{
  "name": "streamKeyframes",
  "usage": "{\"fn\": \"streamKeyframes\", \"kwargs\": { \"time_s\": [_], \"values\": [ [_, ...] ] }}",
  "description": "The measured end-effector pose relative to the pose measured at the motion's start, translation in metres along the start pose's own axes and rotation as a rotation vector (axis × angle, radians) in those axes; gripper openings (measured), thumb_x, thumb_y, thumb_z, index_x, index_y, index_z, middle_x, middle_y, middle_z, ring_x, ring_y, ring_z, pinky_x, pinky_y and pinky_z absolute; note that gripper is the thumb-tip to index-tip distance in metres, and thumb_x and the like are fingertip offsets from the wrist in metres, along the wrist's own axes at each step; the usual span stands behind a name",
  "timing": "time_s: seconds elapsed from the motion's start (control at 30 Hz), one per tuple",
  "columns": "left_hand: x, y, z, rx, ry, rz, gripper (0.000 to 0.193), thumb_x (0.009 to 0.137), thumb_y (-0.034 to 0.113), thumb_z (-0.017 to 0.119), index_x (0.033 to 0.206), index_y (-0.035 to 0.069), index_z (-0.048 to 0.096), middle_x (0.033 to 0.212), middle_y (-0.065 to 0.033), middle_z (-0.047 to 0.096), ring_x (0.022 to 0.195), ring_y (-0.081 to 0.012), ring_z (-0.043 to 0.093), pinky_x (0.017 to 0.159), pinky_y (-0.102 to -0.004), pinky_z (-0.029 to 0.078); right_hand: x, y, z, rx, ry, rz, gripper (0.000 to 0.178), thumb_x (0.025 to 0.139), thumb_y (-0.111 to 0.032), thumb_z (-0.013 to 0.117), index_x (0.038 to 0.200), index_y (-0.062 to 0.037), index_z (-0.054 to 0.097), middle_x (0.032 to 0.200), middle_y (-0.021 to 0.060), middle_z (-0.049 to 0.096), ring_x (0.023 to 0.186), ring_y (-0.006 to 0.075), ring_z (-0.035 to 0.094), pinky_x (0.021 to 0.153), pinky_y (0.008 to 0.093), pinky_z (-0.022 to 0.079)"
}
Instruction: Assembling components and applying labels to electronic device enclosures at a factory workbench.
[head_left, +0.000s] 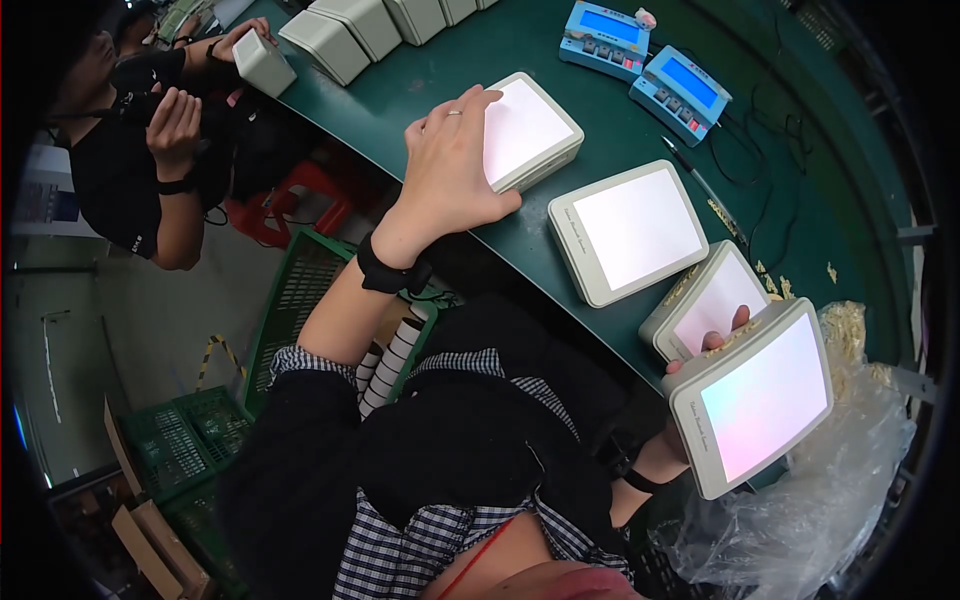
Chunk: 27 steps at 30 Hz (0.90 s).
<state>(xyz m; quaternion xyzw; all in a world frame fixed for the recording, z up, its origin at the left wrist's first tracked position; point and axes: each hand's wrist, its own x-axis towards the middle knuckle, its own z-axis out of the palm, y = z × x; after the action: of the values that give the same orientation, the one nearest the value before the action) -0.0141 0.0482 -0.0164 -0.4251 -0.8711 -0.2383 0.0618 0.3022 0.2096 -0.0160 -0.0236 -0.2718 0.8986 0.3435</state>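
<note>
My left hand [450,165] grips a cream, box-shaped speaker [535,125] with a glowing white front panel, which rests on the table. Its fingers curl over the far left edge and the thumb lies at the near corner. My right hand [713,341] holds up a similar lit speaker [765,390], tilted, at the table's right end; its fingertips show over the top edge and the palm is hidden behind it. Between my hands another lit speaker [640,232] lies face up. Beside it, a further speaker [722,300] is partly covered by the raised one.
Two blue meters [680,92] with displays and cables stand at the back, near a pen [690,165]. Several cream speakers [325,45] line the far left. Clear plastic wrapping [800,500] bunches at right. Green crates [190,440] stand below; a co-worker [140,160] sits at left.
</note>
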Motion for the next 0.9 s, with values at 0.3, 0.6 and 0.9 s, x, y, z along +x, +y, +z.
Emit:
{"fn": "streamKeyframes", "kwargs": {
  "time_s": [0.3, 0.6, 0.9],
  "values": [
    [-0.003, 0.008, -0.005, -0.006, -0.034, -0.053, 0.098, 0.055, 0.022, 0.075, 0.14, 0.002, 0.032, 0.136, -0.0284, 0.046, 0.129, -0.0417, 0.041, 0.105, -0.0529, 0.026, -0.006, 0.002, -0.01, -0.014, -0.042, -0.038, 0.079, 0.093, -0.059, 0.044, 0.154, -0.0185, 0.014, 0.153, 0.0195, 0.022, 0.127, 0.0355, 0.047, 0.091, 0.0669, 0.048],
    [-0.012, 0.001, -0.015, -0.038, -0.14, 0.039, 0.105, 0.056, 0.02, 0.074, 0.145, 0.003, 0.022, 0.144, -0.0287, 0.035, 0.136, -0.0409, 0.033, 0.111, -0.0488, 0.021, -0.011, 0.004, -0.019, 0.031, -0.06, -0.031, 0.08, 0.091, -0.049, 0.057, 0.153, -0.0179, 0.018, 0.152, 0.0208, 0.024, 0.128, 0.0346, 0.046, 0.091, 0.0665, 0.048],
    [-0.012, 0.002, -0.015, -0.086, -0.126, 0.03, 0.104, 0.056, 0.018, 0.072, 0.145, -0.001, 0.02, 0.143, -0.0278, 0.036, 0.136, -0.0405, 0.033, 0.112, -0.0478, 0.02, -0.015, 0.009, -0.023, -0.077, 0.027, -0.119, 0.082, 0.089, -0.044, 0.061, 0.153, -0.0181, 0.017, 0.152, 0.0213, 0.022, 0.124, 0.0343, 0.047, 0.085, 0.0649, 0.052]
  ]
}}
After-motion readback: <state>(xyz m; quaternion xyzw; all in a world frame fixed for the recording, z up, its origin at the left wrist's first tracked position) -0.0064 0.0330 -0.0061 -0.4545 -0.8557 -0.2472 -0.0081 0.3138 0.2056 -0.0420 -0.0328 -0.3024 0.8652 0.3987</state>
